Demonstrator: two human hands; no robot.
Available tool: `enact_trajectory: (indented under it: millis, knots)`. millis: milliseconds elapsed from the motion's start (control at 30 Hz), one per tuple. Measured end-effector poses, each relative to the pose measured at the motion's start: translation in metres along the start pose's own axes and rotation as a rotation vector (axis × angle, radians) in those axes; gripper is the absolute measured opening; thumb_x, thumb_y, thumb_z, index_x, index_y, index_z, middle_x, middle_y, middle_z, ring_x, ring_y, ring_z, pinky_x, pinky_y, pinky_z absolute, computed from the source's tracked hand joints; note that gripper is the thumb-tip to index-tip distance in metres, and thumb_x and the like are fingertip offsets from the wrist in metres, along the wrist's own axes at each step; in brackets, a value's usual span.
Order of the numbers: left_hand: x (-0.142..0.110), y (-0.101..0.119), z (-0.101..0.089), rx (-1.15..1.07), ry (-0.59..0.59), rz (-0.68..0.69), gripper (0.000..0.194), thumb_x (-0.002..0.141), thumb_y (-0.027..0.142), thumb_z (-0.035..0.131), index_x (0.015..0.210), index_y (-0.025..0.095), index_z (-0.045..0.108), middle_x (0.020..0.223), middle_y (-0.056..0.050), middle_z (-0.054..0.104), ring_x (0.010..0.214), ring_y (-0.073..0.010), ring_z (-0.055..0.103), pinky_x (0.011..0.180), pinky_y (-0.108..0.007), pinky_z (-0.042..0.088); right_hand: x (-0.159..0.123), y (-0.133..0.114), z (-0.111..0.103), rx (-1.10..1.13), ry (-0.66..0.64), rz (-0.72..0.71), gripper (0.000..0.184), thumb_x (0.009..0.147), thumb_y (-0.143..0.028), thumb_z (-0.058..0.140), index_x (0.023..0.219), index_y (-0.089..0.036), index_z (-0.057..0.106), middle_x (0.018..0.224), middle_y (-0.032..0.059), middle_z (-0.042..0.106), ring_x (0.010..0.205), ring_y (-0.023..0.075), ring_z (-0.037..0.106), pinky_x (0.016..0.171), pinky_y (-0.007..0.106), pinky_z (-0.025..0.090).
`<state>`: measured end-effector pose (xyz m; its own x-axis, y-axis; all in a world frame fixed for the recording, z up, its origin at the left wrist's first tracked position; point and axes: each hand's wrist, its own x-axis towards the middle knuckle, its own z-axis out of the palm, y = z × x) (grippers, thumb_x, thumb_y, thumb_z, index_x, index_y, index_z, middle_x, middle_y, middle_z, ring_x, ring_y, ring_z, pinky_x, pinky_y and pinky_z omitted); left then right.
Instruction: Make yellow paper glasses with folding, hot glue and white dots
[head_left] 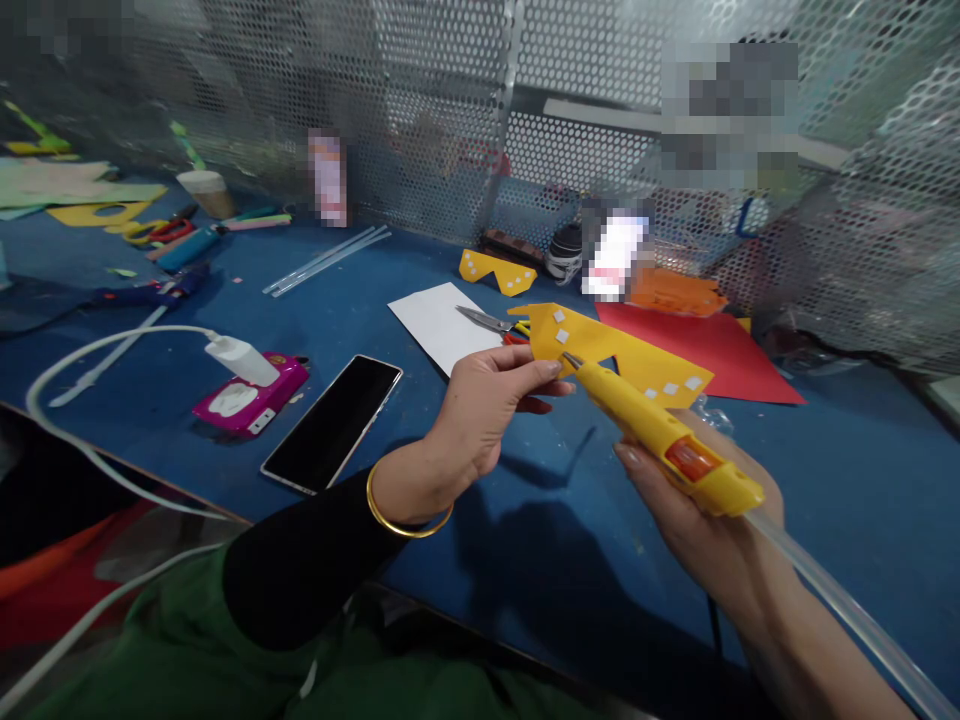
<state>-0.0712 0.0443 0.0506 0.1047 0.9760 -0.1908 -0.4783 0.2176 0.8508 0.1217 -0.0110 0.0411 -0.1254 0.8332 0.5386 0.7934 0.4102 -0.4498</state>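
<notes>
Between its thumb and fingers, my left hand pinches the lower left edge of a yellow paper mask dotted with small white squares. My right hand is wrapped round a yellow hot glue gun, whose nozzle points left and meets or nearly meets the mask near my left thumb. A long clear glue stick runs out of the gun's back. Behind my left hand lie open scissors on a white paper sheet. A second yellow mask with white squares rests farther back.
A black-screened phone and a magenta power socket with a white cable lie left. Clear glue sticks, another glue gun and a drink cup are beyond. Red paper lies right, before a perforated metal screen.
</notes>
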Motion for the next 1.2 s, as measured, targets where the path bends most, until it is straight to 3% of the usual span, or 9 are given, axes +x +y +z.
enact_trajectory:
  millis: [400, 1200]
  knots:
    - [0.000, -0.001, 0.000, -0.008, -0.006, 0.011, 0.004, 0.075, 0.016, 0.080, 0.079, 0.015, 0.078, 0.084, -0.004, 0.079, 0.067, -0.0118, 0.071, 0.063, -0.023, 0.048, -0.005, 0.008, 0.002, -0.005, 0.004, 0.013, 0.021, 0.093, -0.045, 0.064, 0.104, -0.028, 0.070, 0.094, 0.0023, 0.075, 0.078, 0.0204, 0.071, 0.062, 0.030, 0.054]
    - [0.000, 0.000, 0.000, 0.019, 0.003, 0.017, 0.004, 0.075, 0.018, 0.080, 0.079, 0.016, 0.078, 0.083, -0.005, 0.079, 0.071, -0.0139, 0.072, 0.066, -0.025, 0.049, -0.001, -0.005, -0.001, -0.023, -0.017, 0.040, 0.021, 0.094, -0.047, 0.063, 0.097, -0.027, 0.068, 0.086, 0.0010, 0.071, 0.075, 0.0183, 0.070, 0.061, 0.029, 0.053]
